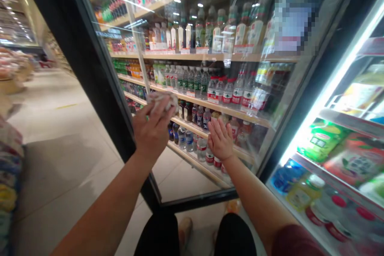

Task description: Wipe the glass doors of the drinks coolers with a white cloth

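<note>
A glass door (186, 184) with a black frame stands swung out in front of me. My left hand (151, 128) presses a crumpled, pale cloth (163, 102) to the glass, its fingers lying over the cloth; motion blurs the cloth's edges. To the right and a little lower, my right hand (220, 138) rests flat against the same pane, fingers stretched out and nothing in it. Rows of bottles on wooden shelves show in the glass behind both hands; whether they are seen through it or mirrored I cannot tell.
At the right is a lit cooler with a shelf (339, 168) of drinks, a yellow bottle (304, 192) and a green bag (321, 140). Pale floor tiles (63, 148) stretch along the aisle at the left. Packaged goods (9, 176) stand at the far left edge.
</note>
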The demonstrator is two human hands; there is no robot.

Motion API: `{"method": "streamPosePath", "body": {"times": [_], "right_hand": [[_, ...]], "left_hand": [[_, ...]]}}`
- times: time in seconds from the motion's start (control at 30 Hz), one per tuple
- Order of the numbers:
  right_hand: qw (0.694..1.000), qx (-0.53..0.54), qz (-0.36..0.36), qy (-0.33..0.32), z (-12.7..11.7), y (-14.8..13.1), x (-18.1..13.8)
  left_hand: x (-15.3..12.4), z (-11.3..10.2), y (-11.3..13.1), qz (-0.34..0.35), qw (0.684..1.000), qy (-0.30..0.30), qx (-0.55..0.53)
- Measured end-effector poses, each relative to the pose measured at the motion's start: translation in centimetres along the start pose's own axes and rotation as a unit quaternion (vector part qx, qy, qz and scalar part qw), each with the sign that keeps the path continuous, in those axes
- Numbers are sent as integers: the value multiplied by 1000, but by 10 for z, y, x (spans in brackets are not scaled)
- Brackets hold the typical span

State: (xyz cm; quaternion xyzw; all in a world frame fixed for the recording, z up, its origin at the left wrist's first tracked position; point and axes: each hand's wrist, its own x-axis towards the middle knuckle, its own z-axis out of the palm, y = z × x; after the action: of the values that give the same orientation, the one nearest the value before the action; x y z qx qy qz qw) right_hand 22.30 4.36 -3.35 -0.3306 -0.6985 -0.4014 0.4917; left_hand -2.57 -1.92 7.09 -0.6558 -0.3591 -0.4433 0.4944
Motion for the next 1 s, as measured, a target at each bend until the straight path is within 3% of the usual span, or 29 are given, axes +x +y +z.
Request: {"method": "streamPosePath", "body": {"times": [0.07, 0.17, 0.2, 0.27, 0.33, 0.4, 0.5, 0.57, 0.67, 0.73, 0.8, 0.87, 1.0], "right_hand": [[1000, 3, -3, -2, 0, 0, 0], [1000, 6, -2, 6, 1, -1, -1], [1000, 6, -1, 7, 1, -1, -1], [1000, 6, 1, 5, 0, -1, -1], [1000, 7, 1, -2, 0, 0, -1], [1000, 8, 1, -7, 0, 0, -2], [1000, 7, 1, -3, 1, 0, -2], [1000, 9, 1, 2, 2, 0, -2], [1000, 16, 2, 6, 3, -3, 0], [999, 28, 18, 6, 0, -8, 0], [997, 52, 58, 0, -7, -18, 1], [989, 104, 107, -8, -18, -31, 3], [951, 250, 182, -28, -38, -57, 23]], "left_hand": [[5, -2, -9, -52, 997, 36, 33], [-36, -6, 11, -65, 997, 32, 28], [-56, -7, 22, -52, 998, 7, 17], [-92, -11, 38, 37, 997, -70, -9], [-106, -16, 36, 89, 989, -116, -17], [-92, -19, 18, 61, 993, -97, -3], [-51, -20, -15, -52, 998, -18, 21], [-38, -17, -20, -94, 995, 8, 12], [-62, -13, 8, -60, 998, -18, -23], [-89, -9, 34, 15, 994, -90, -65], [-102, -5, 54, 49, 985, -124, -108], [-94, 0, 64, 25, 983, -114, -140], [-39, 13, 74, -81, 975, -46, -202]]}}
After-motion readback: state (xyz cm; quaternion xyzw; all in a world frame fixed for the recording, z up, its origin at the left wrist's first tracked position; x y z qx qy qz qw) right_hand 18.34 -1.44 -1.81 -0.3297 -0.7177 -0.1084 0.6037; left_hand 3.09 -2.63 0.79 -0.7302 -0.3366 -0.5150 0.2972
